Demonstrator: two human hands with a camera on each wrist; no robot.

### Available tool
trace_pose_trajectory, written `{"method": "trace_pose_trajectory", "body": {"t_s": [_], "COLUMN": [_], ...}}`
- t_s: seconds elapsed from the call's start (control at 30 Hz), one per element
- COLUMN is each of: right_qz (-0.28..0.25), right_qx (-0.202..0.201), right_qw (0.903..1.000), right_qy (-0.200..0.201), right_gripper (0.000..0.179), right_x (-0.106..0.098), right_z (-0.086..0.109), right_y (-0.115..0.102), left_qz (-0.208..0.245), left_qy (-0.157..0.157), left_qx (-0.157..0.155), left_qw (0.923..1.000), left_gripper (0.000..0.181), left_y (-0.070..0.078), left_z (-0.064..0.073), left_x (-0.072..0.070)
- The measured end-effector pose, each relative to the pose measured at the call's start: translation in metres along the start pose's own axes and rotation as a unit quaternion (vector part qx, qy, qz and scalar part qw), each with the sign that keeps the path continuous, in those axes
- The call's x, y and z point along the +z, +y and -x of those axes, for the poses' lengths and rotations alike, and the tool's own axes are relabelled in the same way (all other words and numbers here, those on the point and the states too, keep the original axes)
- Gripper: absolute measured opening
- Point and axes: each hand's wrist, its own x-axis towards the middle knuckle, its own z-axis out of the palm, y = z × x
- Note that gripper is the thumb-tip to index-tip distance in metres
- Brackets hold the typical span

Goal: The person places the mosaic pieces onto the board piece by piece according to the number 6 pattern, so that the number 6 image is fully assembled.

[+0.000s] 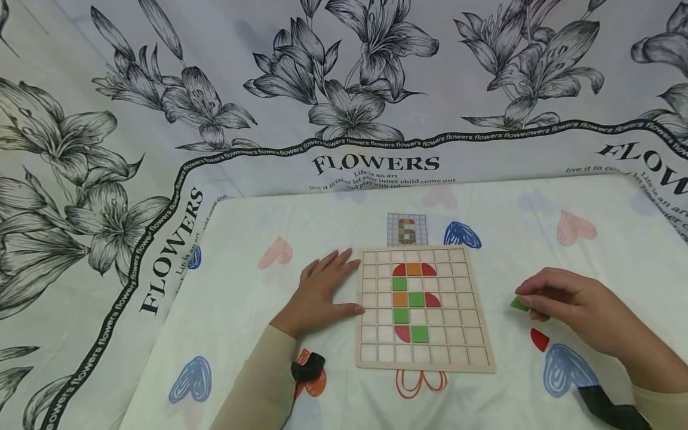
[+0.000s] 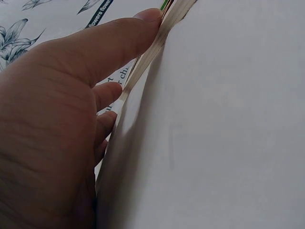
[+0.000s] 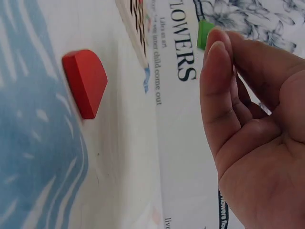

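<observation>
A wooden grid board (image 1: 451, 355) lies on the cloth with red, orange and green pieces set in several of its squares. My left hand (image 1: 321, 294) rests at the board's left edge, fingers spread and straight, thumb touching the rim. Off to the right, my right hand (image 1: 572, 307) pinches a green block (image 1: 519, 304) between thumb and fingertips, raised above the cloth. In the right wrist view the green block (image 3: 204, 34) shows only partly past the fingers. Below that hand a red quarter-round block (image 1: 540, 340) lies on the cloth.
Behind the board lies a small pattern card (image 1: 407, 229) showing a coloured design on a grid. The white cloth (image 1: 242, 322) has printed hearts. A flower-printed curtain (image 1: 290, 107) hangs at the back and left.
</observation>
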Motion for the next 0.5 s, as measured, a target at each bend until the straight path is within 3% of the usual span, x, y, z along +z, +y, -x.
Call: {"method": "trace_pose_trajectory", "body": {"t_s": [0.2,0.5], "right_qz": [-0.024,-0.015], "right_qx": [0.025,-0.002], "right_qw": [0.9993,0.9998], "right_qy": [-0.011,-0.013], "right_gripper": [0.023,0.028], "right_x": [0.004,0.008], "right_z": [-0.004,-0.01], "right_y": [-0.006,-0.018], "left_qz": [0.0,0.001], "left_qy": [0.0,0.001], "left_qx": [-0.002,-0.002], "left_qw": [1.0,1.0], "left_gripper": [0.097,0.096], "left_y": [0.0,0.001], "left_z": [0.0,0.0], "left_x": [0.0,0.0]}}
